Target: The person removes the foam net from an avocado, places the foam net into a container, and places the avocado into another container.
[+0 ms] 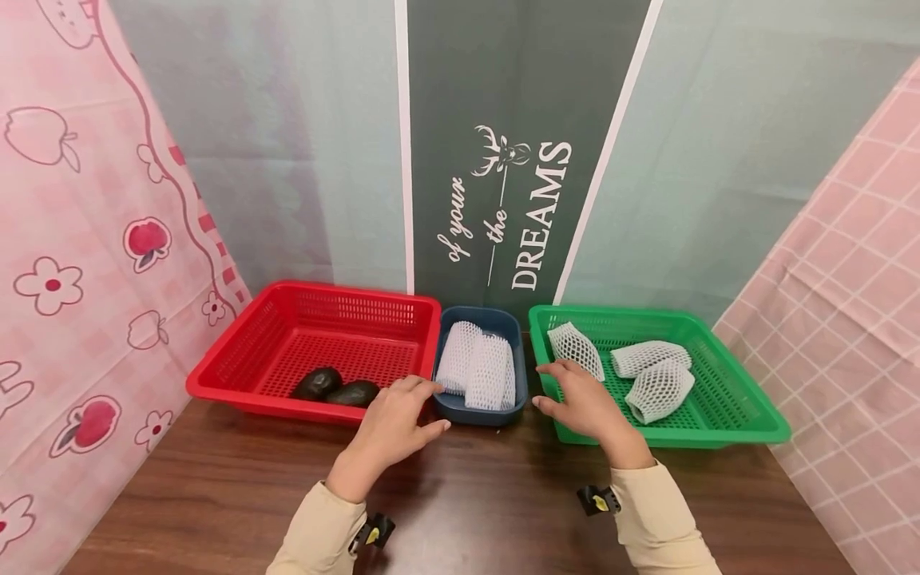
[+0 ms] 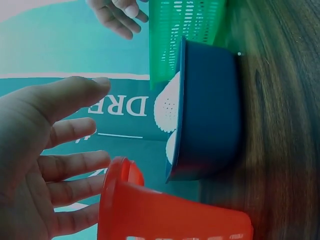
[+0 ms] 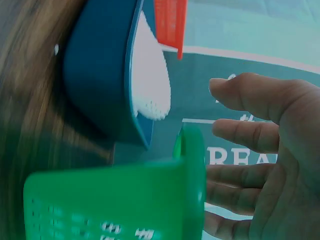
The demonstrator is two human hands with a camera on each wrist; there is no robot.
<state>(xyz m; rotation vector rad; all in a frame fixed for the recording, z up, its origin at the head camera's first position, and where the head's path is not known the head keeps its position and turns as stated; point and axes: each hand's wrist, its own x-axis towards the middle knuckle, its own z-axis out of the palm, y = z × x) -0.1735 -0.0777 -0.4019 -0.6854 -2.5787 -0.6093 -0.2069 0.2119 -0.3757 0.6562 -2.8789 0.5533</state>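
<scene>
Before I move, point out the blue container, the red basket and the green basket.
Blue container (image 2: 212,107): left wrist view, on its outer side wall.
Red basket (image 1: 352,313): head view, on its far inner wall.
Green basket (image 1: 625,325): head view, on its far inner wall.

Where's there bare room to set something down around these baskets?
The red basket, beyond its two avocados; the tabletop between the sleeves, in front of the blue bin. Crowded: that bin, mostly filled by white foam nets.
</scene>
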